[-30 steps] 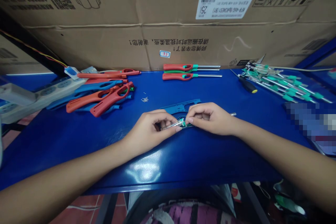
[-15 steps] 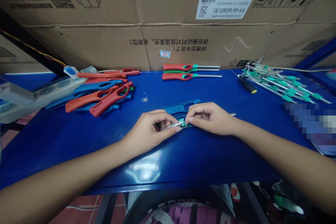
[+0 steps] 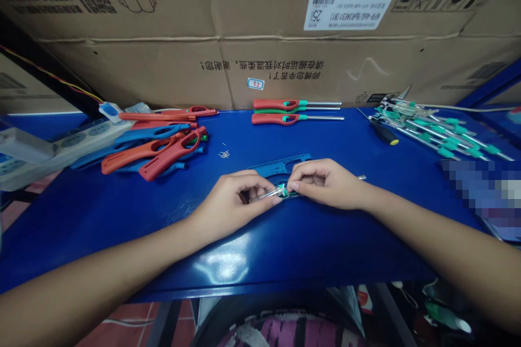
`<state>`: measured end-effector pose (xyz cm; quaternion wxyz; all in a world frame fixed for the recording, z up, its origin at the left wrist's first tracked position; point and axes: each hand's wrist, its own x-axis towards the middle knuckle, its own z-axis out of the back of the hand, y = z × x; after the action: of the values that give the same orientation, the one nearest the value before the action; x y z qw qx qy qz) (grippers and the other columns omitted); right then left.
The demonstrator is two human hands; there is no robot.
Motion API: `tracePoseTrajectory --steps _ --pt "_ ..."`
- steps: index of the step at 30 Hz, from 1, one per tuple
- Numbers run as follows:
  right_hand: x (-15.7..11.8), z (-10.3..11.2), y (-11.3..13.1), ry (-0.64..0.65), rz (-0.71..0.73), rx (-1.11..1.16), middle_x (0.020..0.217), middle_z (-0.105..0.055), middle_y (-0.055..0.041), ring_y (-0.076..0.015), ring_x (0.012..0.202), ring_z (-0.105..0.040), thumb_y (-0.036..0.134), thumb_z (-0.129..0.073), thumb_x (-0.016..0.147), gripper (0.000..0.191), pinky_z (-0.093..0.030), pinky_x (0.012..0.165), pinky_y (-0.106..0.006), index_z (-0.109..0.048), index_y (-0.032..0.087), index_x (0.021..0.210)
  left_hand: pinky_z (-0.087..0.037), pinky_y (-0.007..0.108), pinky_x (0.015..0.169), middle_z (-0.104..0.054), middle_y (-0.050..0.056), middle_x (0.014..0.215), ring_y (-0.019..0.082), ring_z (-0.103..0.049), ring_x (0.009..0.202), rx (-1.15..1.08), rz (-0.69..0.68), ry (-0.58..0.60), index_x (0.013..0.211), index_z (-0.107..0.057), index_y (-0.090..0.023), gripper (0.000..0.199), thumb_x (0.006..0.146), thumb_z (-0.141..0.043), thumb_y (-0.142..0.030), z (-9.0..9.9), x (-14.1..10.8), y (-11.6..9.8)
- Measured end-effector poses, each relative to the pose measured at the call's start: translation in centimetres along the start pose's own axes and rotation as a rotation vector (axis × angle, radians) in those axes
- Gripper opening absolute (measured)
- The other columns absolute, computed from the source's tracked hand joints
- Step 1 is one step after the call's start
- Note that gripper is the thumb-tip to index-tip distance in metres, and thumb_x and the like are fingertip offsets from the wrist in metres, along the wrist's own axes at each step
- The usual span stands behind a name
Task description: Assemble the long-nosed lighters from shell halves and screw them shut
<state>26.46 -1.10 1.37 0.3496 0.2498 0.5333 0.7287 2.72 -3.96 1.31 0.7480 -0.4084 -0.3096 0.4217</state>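
Observation:
My left hand [image 3: 238, 198] is closed round the clear end of a lighter core [image 3: 266, 194], a see-through tube with green parts and a metal rod. At its green middle, my right hand [image 3: 315, 181] pinches with thumb and forefinger. The rod's tip [image 3: 362, 177] shows beyond my right wrist; fingers hide much of the core between. Just behind both hands a blue lighter handle shell [image 3: 272, 167] lies on the blue table [image 3: 285, 252]. Small metal pins or screws [image 3: 224, 153] lie loose to the left of it.
At left, red and blue handle shells [image 3: 154, 154] are piled against a white power strip [image 3: 91, 135]. Finished-looking red lighters [image 3: 274, 118] lie at the back by a cardboard box [image 3: 163, 73]. To the right are a screwdriver [image 3: 382, 131] and several lighter cores [image 3: 443, 133].

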Motion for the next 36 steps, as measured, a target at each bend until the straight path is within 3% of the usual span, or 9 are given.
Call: tracePoseTrajectory --steps 9,22,36 --pt "-0.03 0.0 0.4 0.014 -0.033 0.048 0.074 -0.058 0.0005 -0.006 0.054 -0.045 0.034 -0.066 0.088 0.02 -0.035 0.048 -0.021 -0.066 0.014 0.082 -0.039 0.019 0.053 -0.062 0.0 0.073 0.008 -0.052 0.06 0.019 0.008 0.012 0.092 -0.077 -0.015 0.017 0.085 -0.074 -0.031 0.1 0.01 -0.13" --pt "0.05 0.02 0.15 0.014 -0.014 -0.001 0.077 -0.063 -0.0018 -0.0106 0.067 -0.053 0.036 -0.067 0.087 0.022 -0.045 0.065 -0.025 -0.068 0.015 0.081 -0.039 0.018 0.053 -0.062 0.0 0.073 0.008 -0.051 0.06 0.028 -0.002 0.009 0.09 -0.077 -0.015 0.016 0.086 -0.074 -0.031 -0.05 -0.01 -0.12" --pt "-0.06 -0.01 0.09 0.046 0.03 -0.102 0.077 -0.062 -0.0021 -0.0106 0.067 -0.05 0.035 -0.062 0.093 0.024 -0.043 0.062 -0.024 -0.068 0.015 0.084 -0.039 0.019 0.052 -0.061 -0.001 0.069 0.008 -0.051 0.058 0.023 -0.001 0.004 0.088 -0.077 -0.016 0.016 0.085 -0.074 -0.032 -0.21 0.02 -0.22"
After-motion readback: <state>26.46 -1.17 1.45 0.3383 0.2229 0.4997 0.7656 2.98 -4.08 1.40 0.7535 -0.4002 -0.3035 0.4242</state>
